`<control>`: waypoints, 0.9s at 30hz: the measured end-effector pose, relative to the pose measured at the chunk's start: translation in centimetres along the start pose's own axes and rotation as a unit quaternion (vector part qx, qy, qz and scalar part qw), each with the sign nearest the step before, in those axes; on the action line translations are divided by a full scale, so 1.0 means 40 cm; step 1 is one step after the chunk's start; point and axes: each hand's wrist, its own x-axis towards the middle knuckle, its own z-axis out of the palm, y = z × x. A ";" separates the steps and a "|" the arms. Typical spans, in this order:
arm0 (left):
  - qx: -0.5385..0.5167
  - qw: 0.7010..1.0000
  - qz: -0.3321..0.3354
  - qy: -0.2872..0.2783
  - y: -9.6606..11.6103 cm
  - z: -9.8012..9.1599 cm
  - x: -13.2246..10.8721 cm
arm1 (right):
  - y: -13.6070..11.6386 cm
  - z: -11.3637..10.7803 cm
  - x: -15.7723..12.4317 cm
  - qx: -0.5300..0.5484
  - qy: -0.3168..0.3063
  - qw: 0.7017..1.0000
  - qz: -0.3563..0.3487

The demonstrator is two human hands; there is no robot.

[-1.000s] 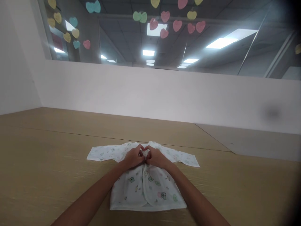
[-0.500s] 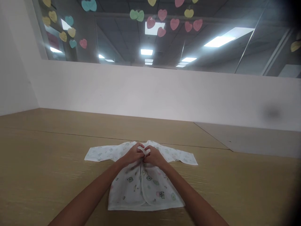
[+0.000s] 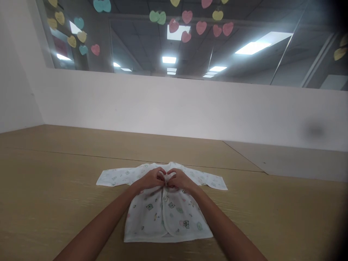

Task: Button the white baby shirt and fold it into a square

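A white baby jacket (image 3: 163,217) with small coloured prints lies flat on the wooden table (image 3: 54,206), front side up and both sleeves spread sideways. My left hand (image 3: 150,179) and my right hand (image 3: 181,180) meet at its neck. Between my fingers, a white cloth tie (image 3: 166,177) stands up in a small loop. Both hands pinch it. My hands hide the collar, and the knot itself is hard to make out. A round button (image 3: 165,198) shows on the front just below them.
The table runs to a white wall (image 3: 174,108), with a grey board (image 3: 272,159) lying at its far right. Above the wall, a glass pane (image 3: 190,47) carries several paper hearts in pink, green and yellow.
The white tie now shows as a looser loop between my fingers, and my hands have drawn slightly apart. The view has shifted a little, so the jacket sits slightly further left.
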 end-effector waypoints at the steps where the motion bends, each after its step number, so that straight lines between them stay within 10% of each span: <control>1: -0.007 1.000 -0.001 0.000 0.001 0.000 -0.002 | -0.001 0.000 -0.001 -0.001 0.001 1.000 0.001; 18: -0.075 0.997 -0.006 0.004 -0.003 -0.011 -0.004 | -0.014 0.009 -0.007 0.110 -0.020 0.994 0.009; 27: 0.002 0.999 -0.003 -0.040 0.021 -0.009 -0.017 | -0.093 -0.016 -0.074 -0.205 -0.029 0.978 0.008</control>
